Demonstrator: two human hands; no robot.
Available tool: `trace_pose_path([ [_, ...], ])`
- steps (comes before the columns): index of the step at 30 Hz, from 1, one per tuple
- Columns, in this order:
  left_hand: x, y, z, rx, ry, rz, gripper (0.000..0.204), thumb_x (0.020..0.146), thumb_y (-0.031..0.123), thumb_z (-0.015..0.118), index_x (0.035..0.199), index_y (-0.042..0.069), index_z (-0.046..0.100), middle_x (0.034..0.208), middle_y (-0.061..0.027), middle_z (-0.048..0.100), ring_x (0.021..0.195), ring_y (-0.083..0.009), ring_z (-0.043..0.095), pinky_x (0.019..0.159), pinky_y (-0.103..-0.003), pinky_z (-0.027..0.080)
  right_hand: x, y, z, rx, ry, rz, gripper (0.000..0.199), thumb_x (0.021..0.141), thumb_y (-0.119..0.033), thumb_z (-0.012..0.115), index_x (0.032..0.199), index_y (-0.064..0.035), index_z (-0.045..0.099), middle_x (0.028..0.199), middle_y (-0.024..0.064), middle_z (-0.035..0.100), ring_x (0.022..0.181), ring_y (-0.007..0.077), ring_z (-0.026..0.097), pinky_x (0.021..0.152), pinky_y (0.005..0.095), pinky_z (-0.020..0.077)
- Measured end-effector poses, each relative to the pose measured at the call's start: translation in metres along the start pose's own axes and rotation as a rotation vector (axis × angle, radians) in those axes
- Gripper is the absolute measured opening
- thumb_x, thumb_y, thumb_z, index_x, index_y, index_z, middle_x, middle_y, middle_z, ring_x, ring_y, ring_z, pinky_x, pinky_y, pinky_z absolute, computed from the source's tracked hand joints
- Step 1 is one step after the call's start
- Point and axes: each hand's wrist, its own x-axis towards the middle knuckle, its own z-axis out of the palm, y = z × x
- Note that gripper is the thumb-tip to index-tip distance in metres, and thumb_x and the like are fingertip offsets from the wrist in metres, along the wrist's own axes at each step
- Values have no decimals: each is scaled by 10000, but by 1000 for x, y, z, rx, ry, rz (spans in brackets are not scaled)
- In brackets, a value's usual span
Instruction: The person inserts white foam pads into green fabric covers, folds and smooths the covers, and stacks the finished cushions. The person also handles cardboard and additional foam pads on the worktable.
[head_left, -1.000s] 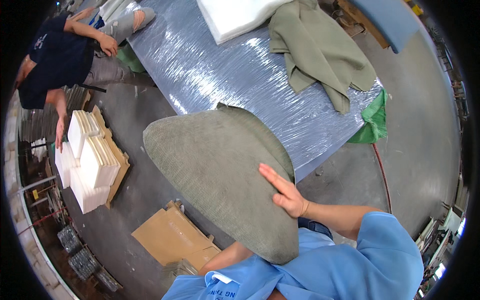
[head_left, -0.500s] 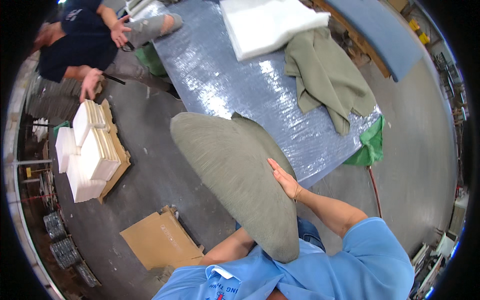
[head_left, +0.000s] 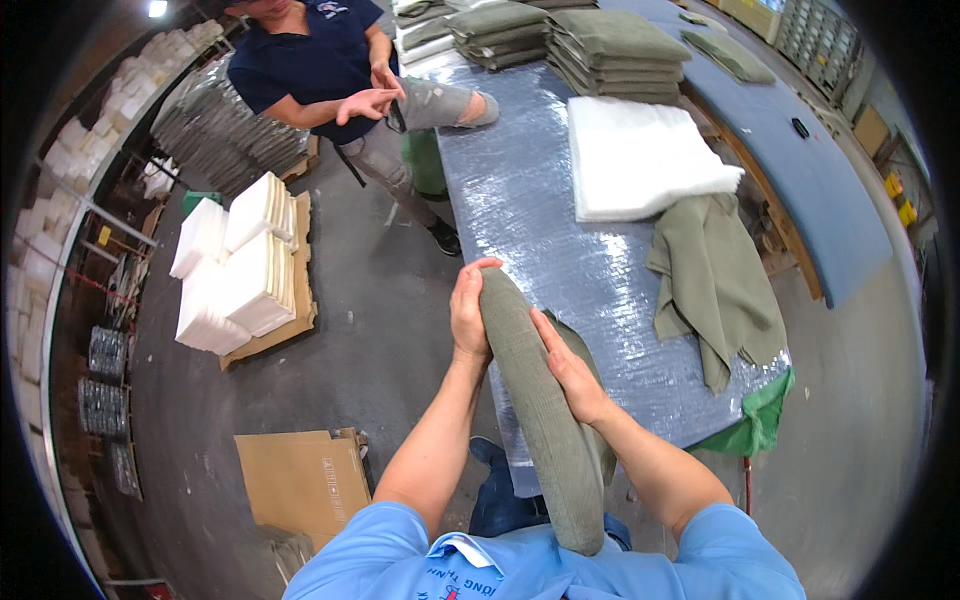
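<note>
A plump olive-green cushion (head_left: 545, 430), its fabric finely ribbed, stands on edge in front of my body, at the near edge of the plastic-covered table (head_left: 520, 190). My left hand (head_left: 468, 318) presses its left side near the far end, fingers curling over the top. Against the right side lies my right hand (head_left: 568, 375), fingers straight and together. The cushion is held between both palms. Behind my right hand a flap of the same green cloth shows. A loose olive cloth (head_left: 715, 265) hangs over the table's right part, beside a white folded padding sheet (head_left: 640, 160).
Folded green covers (head_left: 615, 50) are stacked at the table's far end. A co-worker (head_left: 310, 75) sits at the far left, one leg on the table. White foam stacks (head_left: 262, 280) and flat cardboard (head_left: 300, 480) lie on the left floor. A blue-topped table (head_left: 820, 190) stands right.
The cushion has turned from lying broad side up to standing narrow edge up. My left hand has come into sight on its left side. The view has shifted, showing more of the far end.
</note>
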Motion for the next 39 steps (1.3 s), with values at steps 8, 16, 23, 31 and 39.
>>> trace_pose_path([
  [8, 14, -43, 13, -187, 52, 34, 555, 1105, 448, 308, 1314, 29, 605, 1265, -127, 671, 1102, -187, 614, 995, -342, 491, 15, 53, -17, 108, 10, 113, 793, 1101, -587, 275, 1678, -61, 134, 1752, 118, 122, 1618, 272, 86, 1302, 406, 82],
  [16, 21, -141, 6, -648, 56, -245, 623, 1108, 493, 330, 1353, -10, 603, 1281, -181, 681, 1041, -228, 673, 937, -354, 558, 16, 100, -32, 330, 36, 305, 781, 1086, -623, 285, 1692, -159, 123, 1751, 113, 126, 1616, 274, 93, 1302, 419, 111],
  [23, 19, -182, -7, -183, 57, -85, 546, 1097, 398, 371, 1337, -38, 593, 1317, -227, 666, 1106, -277, 687, 964, -358, 571, 13, 113, -28, 478, 68, 349, 757, 1100, -597, 260, 1690, -141, 131, 1750, 113, 129, 1614, 277, 100, 1302, 418, 110],
  [31, 23, -201, 14, 20, 222, 96, 336, 1013, 338, 577, 1157, 36, 607, 1024, -169, 694, 911, -350, 690, 819, -421, 529, -3, 161, -42, 489, 87, 470, 767, 1099, -599, 258, 1688, -123, 136, 1750, 111, 134, 1614, 271, 101, 1302, 413, 101],
  [39, -17, -179, -9, -51, 273, -380, 517, 1047, 457, 497, 1411, 113, 367, 1309, -142, 557, 938, -245, 652, 786, -330, 495, 19, 96, -23, 461, 159, 572, 843, 1060, -708, 212, 1691, -156, 127, 1747, 137, 132, 1613, 286, 113, 1298, 415, 120],
])
